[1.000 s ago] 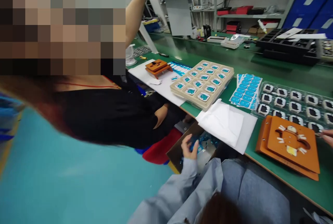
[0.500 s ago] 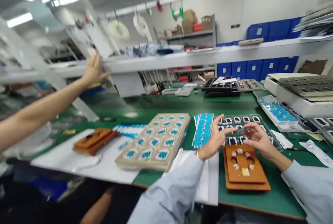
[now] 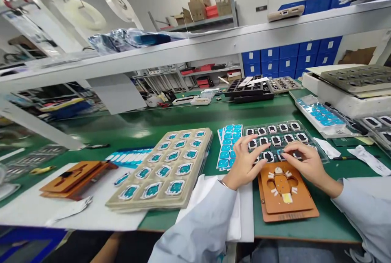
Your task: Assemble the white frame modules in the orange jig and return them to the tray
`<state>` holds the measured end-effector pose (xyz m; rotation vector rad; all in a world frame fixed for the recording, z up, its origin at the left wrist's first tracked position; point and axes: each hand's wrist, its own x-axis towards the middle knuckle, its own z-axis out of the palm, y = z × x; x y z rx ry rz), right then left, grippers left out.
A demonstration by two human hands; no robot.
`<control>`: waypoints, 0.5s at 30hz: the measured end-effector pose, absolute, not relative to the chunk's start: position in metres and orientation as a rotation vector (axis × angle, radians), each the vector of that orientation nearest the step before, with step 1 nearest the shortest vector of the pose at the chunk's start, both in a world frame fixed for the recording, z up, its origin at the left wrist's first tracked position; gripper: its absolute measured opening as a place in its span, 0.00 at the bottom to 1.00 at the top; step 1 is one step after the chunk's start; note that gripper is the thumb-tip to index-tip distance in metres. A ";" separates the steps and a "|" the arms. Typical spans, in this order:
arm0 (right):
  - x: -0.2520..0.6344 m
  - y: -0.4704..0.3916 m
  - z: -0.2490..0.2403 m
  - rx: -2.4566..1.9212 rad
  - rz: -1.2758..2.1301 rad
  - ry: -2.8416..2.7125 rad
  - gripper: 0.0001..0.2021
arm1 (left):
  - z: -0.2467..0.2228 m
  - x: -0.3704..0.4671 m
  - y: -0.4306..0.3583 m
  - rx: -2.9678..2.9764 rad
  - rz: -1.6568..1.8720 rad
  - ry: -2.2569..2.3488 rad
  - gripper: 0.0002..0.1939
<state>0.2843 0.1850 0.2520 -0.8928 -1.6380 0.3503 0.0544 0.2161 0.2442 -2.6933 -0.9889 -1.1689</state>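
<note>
Just right of the frame's centre lies the clear tray [image 3: 284, 136] of small black-and-white parts, set on the green bench [image 3: 171, 120], and both your hands are on its near rows. Your left hand [image 3: 244, 164] reaches in from the lower middle with its fingers spread, the fingertips [image 3: 265, 145] resting on the parts at the tray's left end; whether they pinch one you cannot tell from this view. Your right hand [image 3: 305, 161] comes in from the right with its fingers curled together over the near edge of the tray, and what they grip is hidden. Just below your hands, touching the tray's near side, sits the orange fixture [image 3: 285, 193] with a white and yellow piece seated in its cut-out. To the left of the tray lies a stack of blue label sheets [image 3: 227, 145], and left of that a beige tray [image 3: 165, 169] filled with teal-centred parts. White paper [image 3: 244, 210] lies under your left sleeve. At the lower left of the frame a second orange fixture [image 3: 73, 175] rests on a white sheet. At the right edge another tray of blue pieces [image 3: 317, 116] sits beside a white machine [image 3: 345, 92].
</note>
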 end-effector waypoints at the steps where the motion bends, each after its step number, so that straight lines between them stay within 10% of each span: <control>1: 0.284 0.183 0.254 -0.892 0.286 -1.652 0.07 | 0.243 0.055 0.216 -2.652 -1.152 -0.968 0.21; 15: 0.294 0.145 0.274 -0.412 -0.130 -2.329 0.10 | 0.259 0.056 0.197 -2.984 -1.357 -0.357 0.04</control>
